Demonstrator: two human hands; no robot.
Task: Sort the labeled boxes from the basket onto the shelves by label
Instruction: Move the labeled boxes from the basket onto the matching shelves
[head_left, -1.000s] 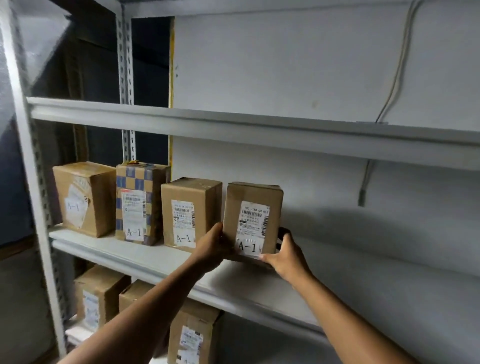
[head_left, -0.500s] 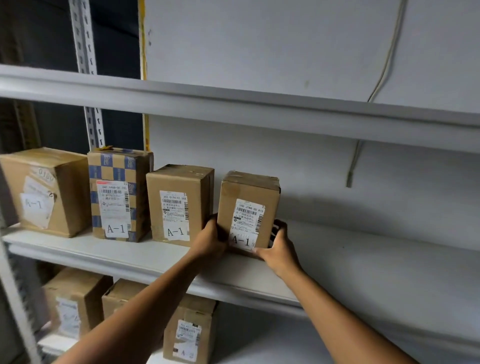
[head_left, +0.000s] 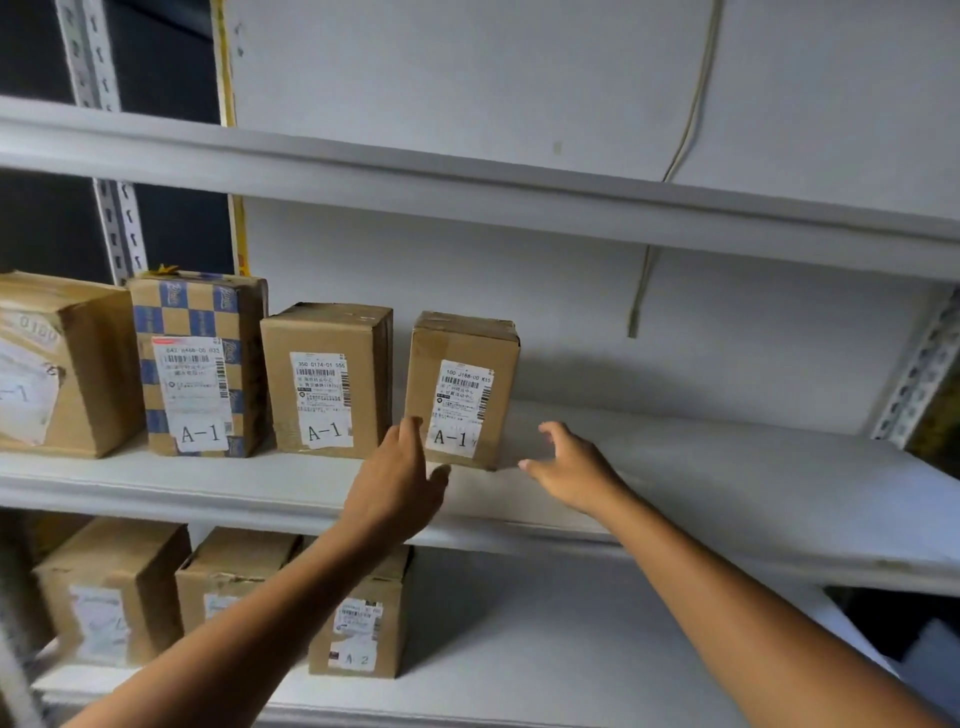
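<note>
A small brown box labeled A-1 (head_left: 460, 389) stands upright on the middle shelf (head_left: 701, 483), rightmost in a row of several A-1 boxes. My left hand (head_left: 397, 483) hovers just in front of its lower left corner, fingers spread, holding nothing. My right hand (head_left: 569, 465) is open a short way to the right of the box, apart from it. To its left stand another brown A-1 box (head_left: 327, 379), a blue-checkered A-1 box (head_left: 197, 364) and a larger brown box (head_left: 57, 364). The basket is out of view.
The lower shelf (head_left: 545, 649) holds three brown boxes, one labeled A-2 (head_left: 358, 629). The upper shelf's edge (head_left: 467, 192) runs across above. A thin cable (head_left: 675, 156) hangs down the back wall. A perforated metal upright (head_left: 919, 374) stands at the right.
Both hands have let go of the rightmost A-1 box and drawn back from it with fingers spread. The box now stands free on the shelf. The view has shifted right.
</note>
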